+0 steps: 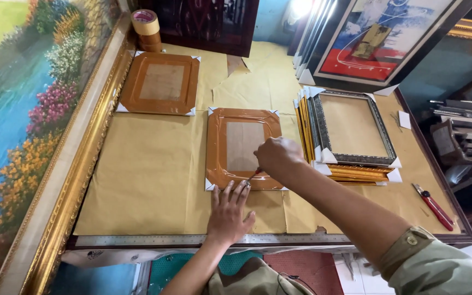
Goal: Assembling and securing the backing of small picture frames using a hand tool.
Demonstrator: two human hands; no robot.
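Two hands on taped frame (243, 147), centre of paper-covered table (154, 180): our left hand (228, 213) flat, open, pinning near edge; right hand (278, 157) fisted round small cutter (254, 173) (blade hidden). We judge trimming underway; next calls for steady draw along edge.

You have bright, even light over the bench (154, 180) — the brown paper reads clearly and shadows stay soft and short, tucked just under your hands. A strong white glow burns out at the far edge near the top, and glare streaks the taped frame (241, 147) at the bench's middle. Focus is sharp centrally; the wide lens bends lines at the left and right edges.
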